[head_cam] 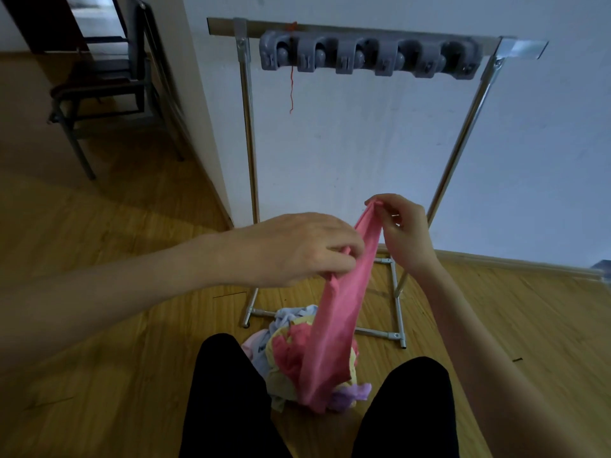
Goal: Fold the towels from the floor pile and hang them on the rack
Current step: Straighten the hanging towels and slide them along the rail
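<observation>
In front of the rack (363, 34), in the head view, we find both hands holding a pink towel (334, 322). The right hand (401, 231) pinches its top corner; the left hand (297, 249) grips its edge lower down. The towel hangs to the floor pile (287, 365), which lies between the rack's base and the person's knees (224, 391).

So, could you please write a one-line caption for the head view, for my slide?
Both hands, left hand and right hand, pinch a pink towel above the floor pile, before the empty rack.
</observation>
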A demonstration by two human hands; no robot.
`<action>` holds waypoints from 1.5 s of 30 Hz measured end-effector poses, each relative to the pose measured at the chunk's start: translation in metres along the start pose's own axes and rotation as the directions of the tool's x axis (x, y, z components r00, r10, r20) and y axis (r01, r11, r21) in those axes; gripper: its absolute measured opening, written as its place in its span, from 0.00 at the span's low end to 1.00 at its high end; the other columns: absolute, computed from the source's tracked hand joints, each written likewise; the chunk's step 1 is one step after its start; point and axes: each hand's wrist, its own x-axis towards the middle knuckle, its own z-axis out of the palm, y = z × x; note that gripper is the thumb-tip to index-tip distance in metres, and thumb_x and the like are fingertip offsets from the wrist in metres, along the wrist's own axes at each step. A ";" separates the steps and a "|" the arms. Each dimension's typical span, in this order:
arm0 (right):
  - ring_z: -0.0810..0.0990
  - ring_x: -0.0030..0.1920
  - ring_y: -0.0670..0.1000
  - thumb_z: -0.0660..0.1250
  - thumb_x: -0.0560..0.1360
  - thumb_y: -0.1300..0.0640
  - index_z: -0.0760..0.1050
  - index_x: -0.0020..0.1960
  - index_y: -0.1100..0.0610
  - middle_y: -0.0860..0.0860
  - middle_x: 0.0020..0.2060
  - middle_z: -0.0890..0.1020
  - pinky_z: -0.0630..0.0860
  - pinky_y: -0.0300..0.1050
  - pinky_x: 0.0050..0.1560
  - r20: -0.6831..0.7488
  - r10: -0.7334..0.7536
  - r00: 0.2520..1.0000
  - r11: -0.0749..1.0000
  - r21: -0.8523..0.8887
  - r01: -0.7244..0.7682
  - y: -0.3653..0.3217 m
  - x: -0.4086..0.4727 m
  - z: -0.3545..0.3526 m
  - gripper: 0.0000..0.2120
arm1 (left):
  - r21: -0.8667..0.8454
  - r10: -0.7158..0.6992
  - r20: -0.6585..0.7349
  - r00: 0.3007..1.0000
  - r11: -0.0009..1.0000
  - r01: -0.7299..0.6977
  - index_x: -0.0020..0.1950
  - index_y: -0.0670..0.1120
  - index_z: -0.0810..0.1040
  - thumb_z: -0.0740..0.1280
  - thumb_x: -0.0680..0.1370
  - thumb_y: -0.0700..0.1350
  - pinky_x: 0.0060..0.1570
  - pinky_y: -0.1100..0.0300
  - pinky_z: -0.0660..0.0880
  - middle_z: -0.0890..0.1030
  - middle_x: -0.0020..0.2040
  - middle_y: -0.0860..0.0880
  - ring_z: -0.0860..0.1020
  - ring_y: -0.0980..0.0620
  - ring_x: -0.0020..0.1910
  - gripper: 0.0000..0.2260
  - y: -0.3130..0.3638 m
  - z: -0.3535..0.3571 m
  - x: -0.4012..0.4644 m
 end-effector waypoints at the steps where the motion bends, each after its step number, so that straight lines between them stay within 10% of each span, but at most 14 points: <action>1: 0.80 0.46 0.50 0.59 0.78 0.68 0.80 0.50 0.61 0.50 0.45 0.82 0.75 0.39 0.45 0.017 -0.008 1.000 1.000 -0.002 0.008 -0.001 0.000 0.001 0.11 | -0.002 0.035 0.021 0.999 0.999 -0.035 0.45 0.42 0.77 0.68 0.75 0.35 0.55 0.52 0.76 0.80 0.49 0.44 0.78 0.47 0.50 0.03 0.000 0.001 0.002; 10: 0.82 0.47 0.51 0.63 0.76 0.68 0.81 0.50 0.63 0.53 0.43 0.84 0.78 0.45 0.50 0.061 -0.025 0.998 0.992 0.129 0.017 -0.020 -0.007 -0.006 0.08 | -0.008 -0.159 -0.010 0.987 0.987 0.159 0.50 0.49 0.67 0.56 0.79 0.42 0.29 0.55 0.74 0.75 0.38 0.50 0.73 0.52 0.32 0.03 -0.015 0.001 0.006; 21: 0.84 0.43 0.46 0.70 0.71 0.69 0.81 0.49 0.62 0.51 0.41 0.85 0.79 0.35 0.46 0.141 -0.017 0.990 0.925 0.377 -0.038 -0.038 -0.019 -0.013 0.08 | -0.097 -0.471 -0.185 0.862 0.882 0.461 0.48 0.48 0.76 0.59 0.79 0.50 0.32 0.72 0.62 0.74 0.37 0.60 0.72 0.59 0.32 0.09 -0.021 0.017 0.007; 45: 0.83 0.45 0.50 0.69 0.70 0.73 0.80 0.50 0.62 0.54 0.43 0.83 0.79 0.42 0.49 0.062 -0.003 0.998 0.851 0.524 -0.030 -0.049 -0.006 -0.012 0.12 | -0.367 -0.647 -0.366 0.669 0.761 0.535 0.46 0.43 0.78 0.73 0.73 0.47 0.42 0.58 0.79 0.82 0.39 0.51 0.81 0.56 0.39 0.09 -0.035 -0.003 0.036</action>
